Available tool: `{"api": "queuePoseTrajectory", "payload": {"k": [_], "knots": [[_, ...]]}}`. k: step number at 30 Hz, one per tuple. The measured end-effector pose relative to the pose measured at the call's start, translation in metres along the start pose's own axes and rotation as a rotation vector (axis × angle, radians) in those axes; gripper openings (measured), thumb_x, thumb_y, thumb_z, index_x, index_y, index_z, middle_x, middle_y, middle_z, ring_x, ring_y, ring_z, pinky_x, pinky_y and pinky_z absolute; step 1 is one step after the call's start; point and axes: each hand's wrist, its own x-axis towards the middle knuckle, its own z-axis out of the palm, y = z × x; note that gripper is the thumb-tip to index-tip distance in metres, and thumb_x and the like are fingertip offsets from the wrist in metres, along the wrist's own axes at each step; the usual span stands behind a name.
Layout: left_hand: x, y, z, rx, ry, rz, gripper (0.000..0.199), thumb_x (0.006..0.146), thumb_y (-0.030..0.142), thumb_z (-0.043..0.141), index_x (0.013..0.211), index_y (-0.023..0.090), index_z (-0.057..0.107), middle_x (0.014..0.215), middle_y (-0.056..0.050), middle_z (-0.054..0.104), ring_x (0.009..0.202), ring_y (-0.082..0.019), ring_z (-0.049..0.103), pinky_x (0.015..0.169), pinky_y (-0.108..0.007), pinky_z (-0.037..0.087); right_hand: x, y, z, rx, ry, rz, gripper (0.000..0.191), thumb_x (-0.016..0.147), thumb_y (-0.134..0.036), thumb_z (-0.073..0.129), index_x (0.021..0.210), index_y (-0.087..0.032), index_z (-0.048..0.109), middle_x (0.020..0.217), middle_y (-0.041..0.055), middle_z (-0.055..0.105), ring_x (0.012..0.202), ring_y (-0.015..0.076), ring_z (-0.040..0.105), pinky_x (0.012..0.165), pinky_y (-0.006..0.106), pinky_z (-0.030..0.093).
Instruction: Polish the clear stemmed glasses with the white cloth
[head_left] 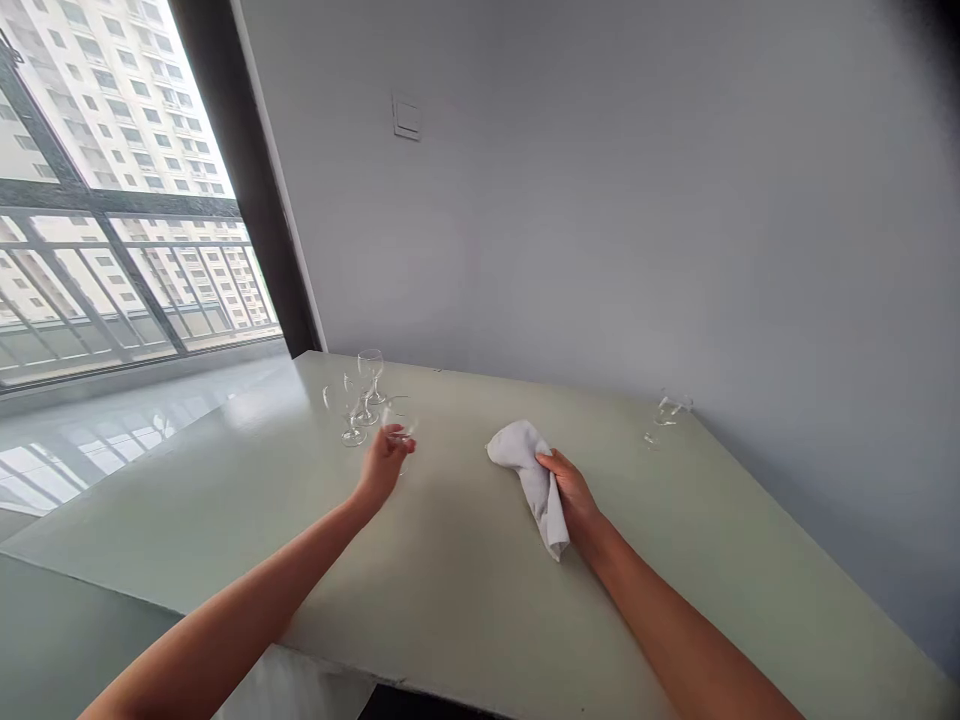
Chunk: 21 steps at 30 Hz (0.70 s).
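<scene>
My left hand [388, 462] is closed round the lower part of a clear stemmed glass [399, 415], which is upright, its bowl above my fingers. Just left of it, several more clear stemmed glasses [370, 368] stand together on the table [450, 600]. A white cloth [534, 480] is gripped in my right hand [568, 488], with its top end flopped to the left and its lower end hanging toward the table. The two hands are apart, and the cloth does not touch the glass.
Another clear glass [671, 408] is at the far right of the table near the wall [637, 200]; its exact pose is hard to tell. A window [112, 200] is at the left, and a switch [406, 117] is on the wall.
</scene>
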Motion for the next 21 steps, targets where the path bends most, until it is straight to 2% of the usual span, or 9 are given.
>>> {"api": "queuePoseTrajectory", "payload": {"k": [2, 4, 8, 10, 12, 14, 16, 18, 21], "knots": [[0.002, 0.008, 0.023, 0.107, -0.123, 0.095, 0.031, 0.074, 0.025, 0.049, 0.104, 0.02, 0.047, 0.083, -0.002, 0.063, 0.077, -0.015, 0.059, 0.068, -0.028, 0.043, 0.004, -0.009, 0.001, 0.219, 0.085, 0.083, 0.031, 0.059, -0.032, 0.066, 0.087, -0.02, 0.059, 0.068, -0.0022, 0.06, 0.056, 0.0135, 0.053, 0.052, 0.025, 0.041], [0.005, 0.014, 0.047, 0.277, -0.17, 0.18, 0.034, 0.076, 0.023, 0.046, 0.11, 0.022, 0.045, 0.088, -0.002, 0.063, 0.076, -0.016, 0.059, 0.07, -0.03, 0.042, 0.009, -0.025, 0.002, 0.268, 0.148, 0.05, 0.042, 0.056, -0.028, 0.067, 0.096, -0.021, 0.06, 0.079, -0.0017, 0.063, 0.062, 0.0136, 0.055, 0.056, 0.025, 0.042], [0.007, 0.015, 0.085, 0.535, -0.133, 0.329, 0.052, 0.078, 0.028, 0.05, 0.126, 0.021, 0.032, 0.092, -0.004, 0.06, 0.088, -0.02, 0.056, 0.08, -0.035, 0.039, 0.018, -0.062, 0.005, 0.211, 0.267, -0.141, 0.044, 0.061, -0.031, 0.064, 0.104, -0.02, 0.062, 0.087, 0.0008, 0.065, 0.067, 0.0144, 0.055, 0.057, 0.025, 0.04], [0.004, 0.01, 0.097, 0.566, -0.091, 0.364, 0.06, 0.077, 0.036, 0.053, 0.129, 0.019, 0.027, 0.092, -0.004, 0.059, 0.093, -0.022, 0.055, 0.086, -0.038, 0.036, 0.017, -0.07, 0.013, 0.13, 0.247, -0.234, 0.042, 0.067, -0.034, 0.061, 0.106, -0.02, 0.062, 0.091, 0.0024, 0.065, 0.073, 0.0162, 0.056, 0.06, 0.026, 0.041], [0.0, 0.003, 0.104, 0.571, -0.05, 0.388, 0.064, 0.077, 0.042, 0.053, 0.129, 0.018, 0.026, 0.091, -0.004, 0.058, 0.094, -0.022, 0.054, 0.088, -0.039, 0.035, 0.013, -0.065, 0.026, 0.008, 0.137, -0.282, 0.039, 0.07, -0.036, 0.058, 0.105, -0.02, 0.064, 0.096, 0.004, 0.065, 0.083, 0.0189, 0.056, 0.069, 0.028, 0.043], [-0.003, -0.003, 0.105, 0.583, -0.018, 0.434, 0.064, 0.078, 0.043, 0.052, 0.13, 0.017, 0.025, 0.091, -0.005, 0.058, 0.093, -0.022, 0.054, 0.087, -0.039, 0.035, 0.008, -0.051, 0.04, -0.125, -0.055, -0.255, 0.039, 0.072, -0.038, 0.058, 0.106, -0.02, 0.064, 0.095, 0.0044, 0.065, 0.086, 0.0197, 0.056, 0.074, 0.029, 0.043], [-0.003, -0.008, 0.101, 0.614, 0.005, 0.501, 0.061, 0.078, 0.041, 0.052, 0.128, 0.016, 0.027, 0.09, -0.006, 0.059, 0.092, -0.022, 0.054, 0.085, -0.038, 0.036, 0.004, -0.037, 0.05, -0.222, -0.247, -0.154, 0.044, 0.074, -0.041, 0.056, 0.113, -0.019, 0.06, 0.084, 0.0037, 0.065, 0.074, 0.0177, 0.057, 0.068, 0.03, 0.046], [-0.002, -0.011, 0.095, 0.647, 0.026, 0.578, 0.058, 0.078, 0.04, 0.053, 0.126, 0.016, 0.031, 0.093, -0.007, 0.059, 0.092, -0.022, 0.054, 0.083, -0.038, 0.036, 0.003, -0.031, 0.052, -0.267, -0.359, -0.044, 0.051, 0.077, -0.045, 0.051, 0.12, -0.017, 0.054, 0.072, 0.0025, 0.061, 0.06, 0.0152, 0.055, 0.056, 0.029, 0.046], [-0.002, -0.012, 0.092, 0.662, 0.043, 0.692, 0.055, 0.077, 0.039, 0.054, 0.123, 0.014, 0.035, 0.096, -0.009, 0.06, 0.088, -0.022, 0.055, 0.082, -0.037, 0.037, 0.001, -0.04, 0.046, -0.299, -0.49, -0.061, 0.049, 0.078, -0.045, 0.05, 0.119, -0.019, 0.054, 0.088, 0.0053, 0.061, 0.069, 0.0165, 0.057, 0.057, 0.029, 0.047]]}}
